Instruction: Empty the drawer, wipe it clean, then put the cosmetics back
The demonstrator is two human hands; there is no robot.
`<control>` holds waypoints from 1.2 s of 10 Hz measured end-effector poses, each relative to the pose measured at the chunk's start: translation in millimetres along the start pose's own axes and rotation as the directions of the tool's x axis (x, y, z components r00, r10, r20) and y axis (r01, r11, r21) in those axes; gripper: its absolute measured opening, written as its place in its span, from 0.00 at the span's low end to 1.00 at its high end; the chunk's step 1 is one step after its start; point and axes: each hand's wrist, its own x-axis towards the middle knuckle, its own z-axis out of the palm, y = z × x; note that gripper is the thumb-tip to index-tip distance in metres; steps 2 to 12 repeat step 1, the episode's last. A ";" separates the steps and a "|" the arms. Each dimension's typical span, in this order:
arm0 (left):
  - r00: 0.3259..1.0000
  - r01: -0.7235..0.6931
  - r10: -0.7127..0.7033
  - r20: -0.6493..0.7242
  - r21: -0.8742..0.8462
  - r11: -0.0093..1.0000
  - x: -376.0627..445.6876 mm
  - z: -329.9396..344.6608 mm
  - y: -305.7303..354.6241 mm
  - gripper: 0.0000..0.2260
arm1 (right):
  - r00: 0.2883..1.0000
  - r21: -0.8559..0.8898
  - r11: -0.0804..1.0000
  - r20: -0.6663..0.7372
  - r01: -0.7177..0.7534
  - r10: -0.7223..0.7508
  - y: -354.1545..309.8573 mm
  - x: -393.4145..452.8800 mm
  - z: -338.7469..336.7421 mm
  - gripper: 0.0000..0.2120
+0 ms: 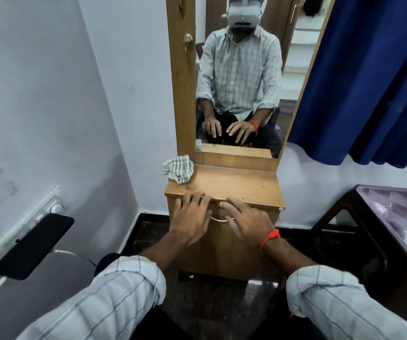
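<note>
The flat-fronted drawer of light brown laminated wood [224, 244] sits shut in the front of the small dressing unit, just under the overhanging edge of its top, with a thin curved metal handle [218, 219] at its upper middle. The unit's top, a smooth wood-grain desk [241, 185], is bare across most of its width; a crumpled grey-and-white checked cloth [178, 168] lies bunched at its back left corner, against the frame of the tall wood-framed mirror [241, 77]. A pale wall closes in on the left side, where a black phone [33, 245] hangs on a cable, and a dark glossy plastic stool [391, 217] stands well apart to the right, under a blue curtain [369, 77]. Dark polished floor lies open in front of the unit. The left hand [192, 217] is spread, fingers splayed over the desk's front edge and the drawer front, holding nothing. The right hand [246, 220], with an orange thread at the wrist, is likewise spread and empty, its fingers over the handle.
</note>
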 end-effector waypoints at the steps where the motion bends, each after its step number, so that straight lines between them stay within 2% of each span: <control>1: 0.990 0.017 -0.016 -0.137 0.008 1.000 23.2 -54.6 6.2 0.21 | 0.979 -0.032 0.999 -0.205 -0.027 0.020 7.5 23.3 -65.4 0.21; 12: 0.990 0.017 -0.016 -0.137 0.008 1.000 23.2 -54.6 6.2 0.21 | 0.979 -0.032 0.999 -0.205 -0.027 0.020 7.5 23.3 -65.4 0.21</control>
